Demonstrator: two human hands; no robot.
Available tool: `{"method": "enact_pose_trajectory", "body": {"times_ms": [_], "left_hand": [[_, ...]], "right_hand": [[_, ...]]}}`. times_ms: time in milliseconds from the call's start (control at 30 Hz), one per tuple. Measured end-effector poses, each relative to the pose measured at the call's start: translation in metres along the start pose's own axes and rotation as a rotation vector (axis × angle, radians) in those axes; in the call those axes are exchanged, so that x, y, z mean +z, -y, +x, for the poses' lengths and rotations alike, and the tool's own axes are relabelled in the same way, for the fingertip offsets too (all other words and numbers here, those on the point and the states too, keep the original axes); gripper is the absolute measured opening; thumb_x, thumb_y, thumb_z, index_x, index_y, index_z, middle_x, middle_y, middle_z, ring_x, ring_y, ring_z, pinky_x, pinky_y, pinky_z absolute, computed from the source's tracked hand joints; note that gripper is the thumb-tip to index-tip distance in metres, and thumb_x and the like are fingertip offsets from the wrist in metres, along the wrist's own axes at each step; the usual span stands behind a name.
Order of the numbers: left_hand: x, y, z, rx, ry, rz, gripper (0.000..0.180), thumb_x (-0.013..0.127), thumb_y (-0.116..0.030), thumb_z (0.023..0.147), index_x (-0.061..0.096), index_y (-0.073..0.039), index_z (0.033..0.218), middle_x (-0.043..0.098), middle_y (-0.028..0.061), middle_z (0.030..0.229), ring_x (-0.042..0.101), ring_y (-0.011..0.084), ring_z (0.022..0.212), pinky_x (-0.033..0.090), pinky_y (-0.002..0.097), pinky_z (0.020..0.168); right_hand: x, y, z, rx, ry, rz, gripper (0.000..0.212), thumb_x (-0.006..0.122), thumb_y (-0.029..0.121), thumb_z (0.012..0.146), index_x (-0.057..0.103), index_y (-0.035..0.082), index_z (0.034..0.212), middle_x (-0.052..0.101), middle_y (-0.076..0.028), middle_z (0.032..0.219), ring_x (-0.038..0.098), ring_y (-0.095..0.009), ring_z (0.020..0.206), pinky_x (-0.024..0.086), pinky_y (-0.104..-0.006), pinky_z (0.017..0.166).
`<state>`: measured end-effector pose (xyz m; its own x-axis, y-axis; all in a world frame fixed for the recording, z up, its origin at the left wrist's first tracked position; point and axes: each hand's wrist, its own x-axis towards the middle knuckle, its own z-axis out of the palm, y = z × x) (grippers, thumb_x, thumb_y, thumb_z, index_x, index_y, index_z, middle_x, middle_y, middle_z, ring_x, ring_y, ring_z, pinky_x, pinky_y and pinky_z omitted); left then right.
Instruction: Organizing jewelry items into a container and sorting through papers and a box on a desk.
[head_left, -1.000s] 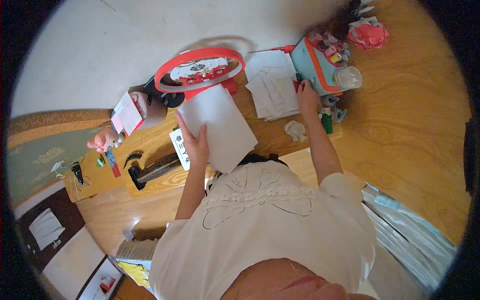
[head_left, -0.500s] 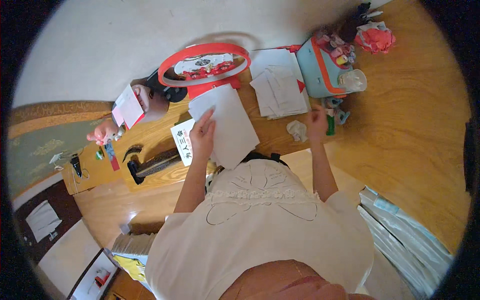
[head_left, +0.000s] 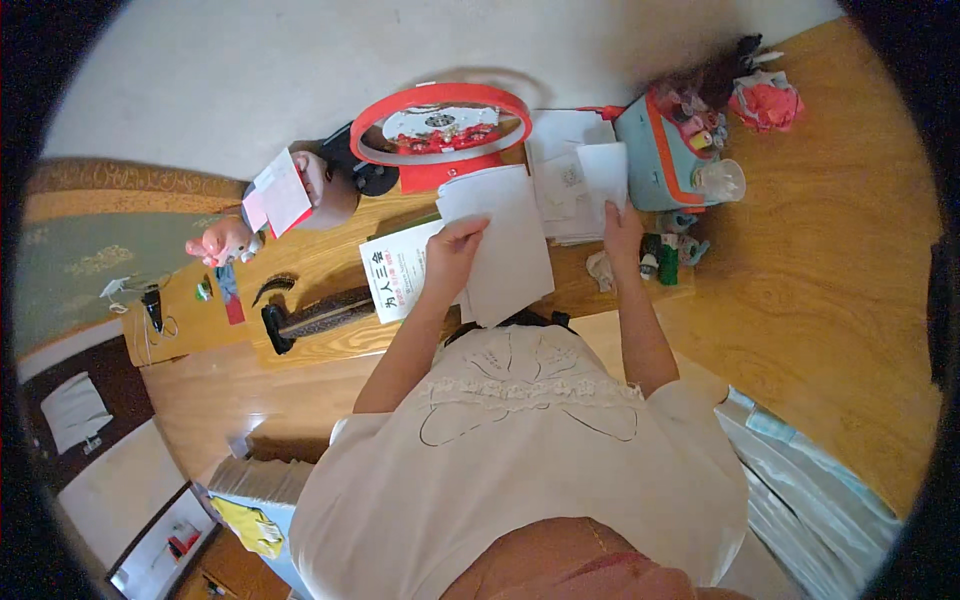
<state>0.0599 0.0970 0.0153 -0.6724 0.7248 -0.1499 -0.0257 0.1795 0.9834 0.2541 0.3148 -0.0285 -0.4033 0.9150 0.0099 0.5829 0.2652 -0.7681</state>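
Note:
My left hand grips a stack of white paper sheets, its thumb on top and fingers folded at the left edge. A small white paper slip is pinched in my right hand, held over the right side of a loose paper pile. Beneath my left forearm lies a white-covered book, partly hidden. Just left of my right wrist rests a crumpled white tissue.
A red-framed round mirror stands behind the sheets. To the right is a light-blue box with an orange rim, a clear plastic cup beside it. A black-handled brush and a pink figurine are at the left.
My right hand has moved up to the paper pile and now holds a slip. The view has shifted slightly, and more of the book shows beside my left arm.

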Motion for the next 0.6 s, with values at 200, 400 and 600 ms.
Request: {"method": "enact_pose_trajectory", "body": {"times_ms": [200,400,600], "left_hand": [[0.022,-0.022,0.003,-0.017,0.165,0.203,0.026,0.060,-0.021,0.084,0.065,0.000,0.098,0.065,0.0140,0.090,0.061,0.0185,0.084,0.047,0.0289,0.074],[0.030,-0.041,0.005,0.036,0.327,0.253,0.034,0.058,-0.030,0.086,0.063,0.000,0.100,0.064,0.0103,0.091,0.057,0.0142,0.085,0.045,0.0281,0.072],[0.026,-0.022,0.002,0.023,0.202,0.032,0.036,0.063,-0.032,0.081,0.065,0.002,0.091,0.065,0.0127,0.080,0.060,0.0167,0.071,0.046,0.0298,0.066]], "right_hand": [[-0.004,0.073,-0.063,-0.200,0.190,0.137,0.039,0.054,0.012,0.084,0.049,0.004,0.121,0.054,-0.020,0.110,0.053,-0.033,0.101,0.040,-0.0395,0.089],[0.005,0.110,-0.087,-0.379,0.285,-0.063,0.037,0.053,0.009,0.084,0.052,0.005,0.121,0.045,-0.014,0.107,0.048,-0.026,0.095,0.040,-0.0326,0.085],[0.000,0.113,-0.080,-0.412,0.285,0.122,0.031,0.050,0.017,0.088,0.056,0.002,0.114,0.052,-0.015,0.100,0.053,-0.031,0.094,0.044,-0.0368,0.083]]}}
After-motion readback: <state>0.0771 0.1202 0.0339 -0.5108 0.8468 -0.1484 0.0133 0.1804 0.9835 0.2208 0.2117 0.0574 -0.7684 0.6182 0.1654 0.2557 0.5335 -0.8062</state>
